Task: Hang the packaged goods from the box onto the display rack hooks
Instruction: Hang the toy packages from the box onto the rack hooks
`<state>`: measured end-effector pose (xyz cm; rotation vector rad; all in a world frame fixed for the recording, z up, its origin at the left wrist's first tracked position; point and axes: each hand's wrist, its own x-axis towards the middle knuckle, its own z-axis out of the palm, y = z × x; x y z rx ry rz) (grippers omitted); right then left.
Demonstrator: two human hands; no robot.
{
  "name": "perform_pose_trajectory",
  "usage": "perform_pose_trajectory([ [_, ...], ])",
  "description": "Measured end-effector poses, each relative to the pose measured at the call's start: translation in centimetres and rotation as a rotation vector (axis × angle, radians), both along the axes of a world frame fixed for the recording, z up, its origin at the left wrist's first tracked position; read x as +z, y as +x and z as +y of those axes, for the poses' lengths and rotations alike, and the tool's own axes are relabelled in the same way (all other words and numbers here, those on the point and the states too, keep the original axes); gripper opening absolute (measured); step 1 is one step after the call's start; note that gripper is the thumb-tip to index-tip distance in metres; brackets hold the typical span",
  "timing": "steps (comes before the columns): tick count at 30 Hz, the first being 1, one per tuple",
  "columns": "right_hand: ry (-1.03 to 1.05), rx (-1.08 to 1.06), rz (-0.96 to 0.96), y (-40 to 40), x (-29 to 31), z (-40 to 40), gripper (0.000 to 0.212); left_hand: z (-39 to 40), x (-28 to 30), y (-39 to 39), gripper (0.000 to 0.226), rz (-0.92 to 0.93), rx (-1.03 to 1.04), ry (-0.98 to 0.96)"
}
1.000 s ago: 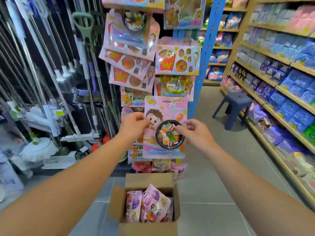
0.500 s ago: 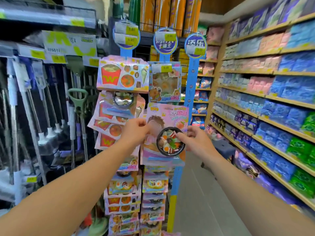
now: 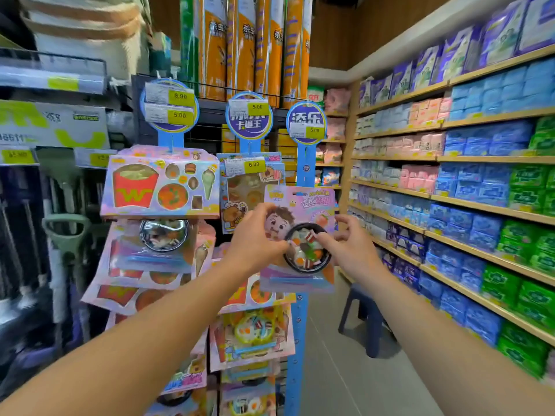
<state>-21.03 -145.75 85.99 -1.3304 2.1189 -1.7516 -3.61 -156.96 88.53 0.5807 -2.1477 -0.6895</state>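
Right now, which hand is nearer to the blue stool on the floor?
Right. The right hand holds the toy package almost straight above the blue stool; the left hand is further left, across the package.

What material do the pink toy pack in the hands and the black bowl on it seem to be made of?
The pink toy pack looks like printed glossy card: flat, with sharp cartoon print and a light sheen. The black bowl looks like shiny plastic under a clear blister, since highlights glint over the toy food; it could be otherwise. The left hand and right hand grip the pack's sides.
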Motion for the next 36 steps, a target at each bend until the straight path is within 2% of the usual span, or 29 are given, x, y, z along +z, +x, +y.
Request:
perform_pose_trajectory([
  [6, -0.033, 0.026, 0.042, -4.9, 1.5, -2.4, 0.052, -2.0, 1.3, -5.1, 0.082, -0.068, 0.133, -0.143],
  [12, -0.103, 0.072, 0.117, -10.3, 3.8, -4.8, 0.057, -2.9, 3.0, -10.0, 0.070, -0.016, 0.221, -0.195],
  [17, -0.119, 0.114, 0.205, -13.2, 5.2, -6.6, 0.044, -3.4, 3.8, -12.3, 0.060, 0.019, 0.317, -0.277],
  [23, -0.229, 0.128, 0.192, -14.8, 6.5, -8.4, 0.028, -3.4, 5.2, -13.9, 0.055, 0.069, 0.424, -0.375],
  [27, -0.265, 0.134, 0.208, -14.7, 8.4, -9.2, 0.026, -3.3, 7.0, -14.1, 0.051, 0.111, 0.472, -0.362],
  [30, -0.244, 0.136, 0.204, -14.8, 9.4, -9.6, 0.017, -3.4, 7.7, -14.4, 0.046, 0.142, 0.463, -0.308],
  [33, -0.202, 0.138, 0.199, -14.6, 9.4, -9.6, 0.017, -3.5, 7.4, -14.3, 0.045, 0.101, 0.491, -0.256],
  [36, -0.185, 0.143, 0.223, -14.4, 8.9, -9.4, 0.018, -3.5, 6.6, -14.1, 0.031, 0.085, 0.497, -0.233],
])
